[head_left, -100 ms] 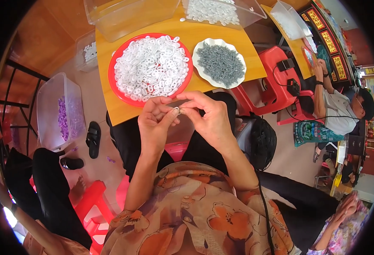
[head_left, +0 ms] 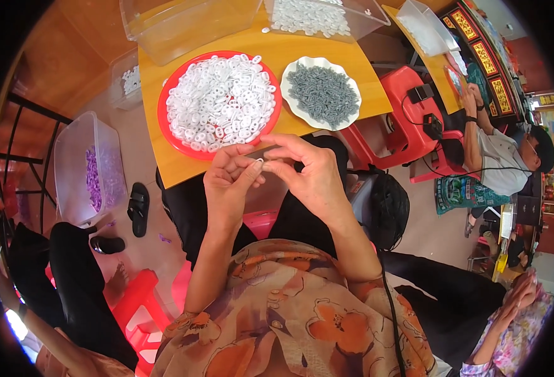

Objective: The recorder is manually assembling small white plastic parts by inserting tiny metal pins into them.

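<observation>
My left hand (head_left: 228,188) pinches a small white plastic piece (head_left: 260,161) between thumb and fingers. Against it, my right hand (head_left: 311,173) closes its thumb and index finger; whatever is in that pinch is too small to make out. Both hands meet above my lap, just off the near edge of the wooden table (head_left: 154,135). Beyond them a round red tray (head_left: 162,107) is heaped with white oval plastic pieces with holes (head_left: 220,97). To its right, a scalloped white plate (head_left: 354,116) holds a pile of small grey pieces (head_left: 323,94).
Clear plastic bins (head_left: 189,34) stand at the table's far side, one with white pieces. On the floor at left is a bin (head_left: 110,166) of purple pieces, near black sandals (head_left: 138,210). A red stool (head_left: 409,119) with a cable stands right. Other people sit around.
The view has shifted slightly, so the table appears a little further left. My hands keep the same pinch on the small white piece.
</observation>
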Demonstrator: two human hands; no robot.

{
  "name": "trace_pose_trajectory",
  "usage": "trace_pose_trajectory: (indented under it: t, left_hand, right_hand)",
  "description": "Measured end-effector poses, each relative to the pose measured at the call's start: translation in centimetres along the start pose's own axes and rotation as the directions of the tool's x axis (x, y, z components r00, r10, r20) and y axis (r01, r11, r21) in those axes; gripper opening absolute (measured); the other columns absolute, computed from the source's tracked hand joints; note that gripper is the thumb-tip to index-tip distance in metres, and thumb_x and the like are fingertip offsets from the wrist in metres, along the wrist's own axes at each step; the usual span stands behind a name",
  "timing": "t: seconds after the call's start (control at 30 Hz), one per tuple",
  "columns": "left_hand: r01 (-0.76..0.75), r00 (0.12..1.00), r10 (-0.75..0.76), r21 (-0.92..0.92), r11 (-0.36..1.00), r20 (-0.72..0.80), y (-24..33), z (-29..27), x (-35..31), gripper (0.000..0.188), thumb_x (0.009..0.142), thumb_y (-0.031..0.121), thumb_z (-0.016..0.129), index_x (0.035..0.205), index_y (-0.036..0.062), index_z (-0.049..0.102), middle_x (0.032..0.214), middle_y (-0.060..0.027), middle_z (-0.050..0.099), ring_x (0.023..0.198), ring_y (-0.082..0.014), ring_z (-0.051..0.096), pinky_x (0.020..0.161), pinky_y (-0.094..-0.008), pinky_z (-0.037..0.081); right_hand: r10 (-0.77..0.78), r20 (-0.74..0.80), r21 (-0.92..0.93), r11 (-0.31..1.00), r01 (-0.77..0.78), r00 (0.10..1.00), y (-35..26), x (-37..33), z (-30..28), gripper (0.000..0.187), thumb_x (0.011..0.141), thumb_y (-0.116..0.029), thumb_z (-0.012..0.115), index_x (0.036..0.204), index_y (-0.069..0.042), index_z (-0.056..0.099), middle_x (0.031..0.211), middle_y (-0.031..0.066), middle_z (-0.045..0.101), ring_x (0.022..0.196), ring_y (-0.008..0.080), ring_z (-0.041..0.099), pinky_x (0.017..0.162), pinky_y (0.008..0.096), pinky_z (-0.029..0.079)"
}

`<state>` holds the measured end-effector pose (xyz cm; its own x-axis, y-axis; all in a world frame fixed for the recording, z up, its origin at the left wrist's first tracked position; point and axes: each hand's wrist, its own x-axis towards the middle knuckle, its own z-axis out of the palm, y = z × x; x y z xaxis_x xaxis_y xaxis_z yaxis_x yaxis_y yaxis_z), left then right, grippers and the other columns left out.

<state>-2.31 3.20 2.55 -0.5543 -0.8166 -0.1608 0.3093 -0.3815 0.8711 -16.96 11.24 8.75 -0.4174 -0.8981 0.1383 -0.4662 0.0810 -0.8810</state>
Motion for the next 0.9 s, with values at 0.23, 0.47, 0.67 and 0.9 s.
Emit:
trace_pose_trajectory:
  t: [0.23, 0.47, 0.67, 0.9]
  left_hand:
    - [-0.034, 0.981, 0.036, 0.014, 0.999, -0.190, 0.6, -2.3, 1.1, 0.023, 0.095, 0.004, 0.074, 0.117, 0.0012, 0.070, 0.091, -0.0021, 0.071, 0.075, -0.0080, 0.065, 0.068, -0.0205, 0.048]
    - [-0.023, 0.968, 0.010, -0.048, 0.999, -0.251, 0.9, -2.6, 1.3, 0.019, 0.098, 0.007, 0.073, 0.116, 0.0031, 0.070, 0.093, -0.0009, 0.070, 0.078, -0.0077, 0.065, 0.071, -0.0192, 0.050]
    - [0.033, 0.981, -0.046, -0.074, 0.997, -0.188, 0.5, -0.4, 0.0, 0.018, 0.098, 0.007, 0.073, 0.115, 0.0031, 0.070, 0.093, -0.0009, 0.070, 0.079, -0.0079, 0.065, 0.072, -0.0189, 0.050]
    - [0.046, 0.989, -0.058, -0.084, 0.995, -0.139, -0.2, 0.3, -1.0, 0.020, 0.100, 0.008, 0.070, 0.119, 0.0035, 0.068, 0.099, -0.0027, 0.071, 0.083, -0.0084, 0.067, 0.075, -0.0190, 0.052]
  right_hand:
    - [0.210, -0.330, 0.622, 0.782, 0.044, 0.920, 1.5, 0.1, -7.0, 0.039, 0.107, -0.020, 0.062, 0.138, 0.004, 0.060, 0.122, 0.0163, 0.074, 0.098, 0.0197, 0.073, 0.094, 0.0343, 0.058]
    - [0.234, -0.646, 0.733, 0.455, 0.506, 0.726, 0.4, -1.6, -17.6, 0.057, 0.110, -0.036, 0.054, 0.151, 0.002, 0.046, 0.148, 0.0267, 0.055, 0.136, 0.0327, 0.057, 0.115, 0.0466, 0.047]
    - [0.163, -0.684, 0.725, 0.044, 0.688, 0.711, -0.1, -5.0, -22.5, 0.060, 0.109, -0.034, 0.056, 0.152, 0.005, 0.040, 0.156, 0.0298, 0.044, 0.141, 0.0408, 0.050, 0.117, 0.0530, 0.045]
    - [0.151, -0.726, 0.639, -0.214, 0.739, 0.671, -3.2, -9.9, -24.9, 0.059, 0.111, -0.032, 0.049, 0.158, 0.001, 0.034, 0.166, 0.0276, 0.029, 0.152, 0.0431, 0.035, 0.122, 0.0566, 0.037]
